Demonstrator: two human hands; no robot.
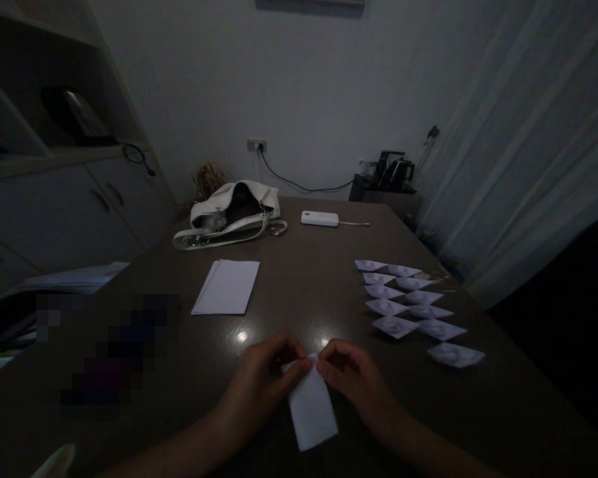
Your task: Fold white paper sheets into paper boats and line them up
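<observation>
Dimly lit, a brown counter (303, 285) stretched away from a person whose two bare hands met near its close edge. Between them was a folded sheet of white paper (313, 408), narrow and oblong, its long end pointing back toward the person. The left hand (265, 375) had its thumb and index fingers pinched together on the sheet's far end. The right hand (353, 378) came in from the other side, its fingers closed and seemingly clamped on the same end, just beside the left thumb; the exact crease was too small to make out.

To the right, eleven folded paper boats (423, 297) sat in two slanting columns, all apparently finished. The piece in the hands looked only partly folded, with no boat shape yet, so shaping seemed to remain. Farther off, left of centre, lay a small stack of flat white paper (226, 289), seemingly unfolded; how many sheets it held could not be told.

Beyond the stack rested a white handbag (236, 216), open at the top, and to its right a white power bank (319, 218) with a short cable (355, 224).
</observation>
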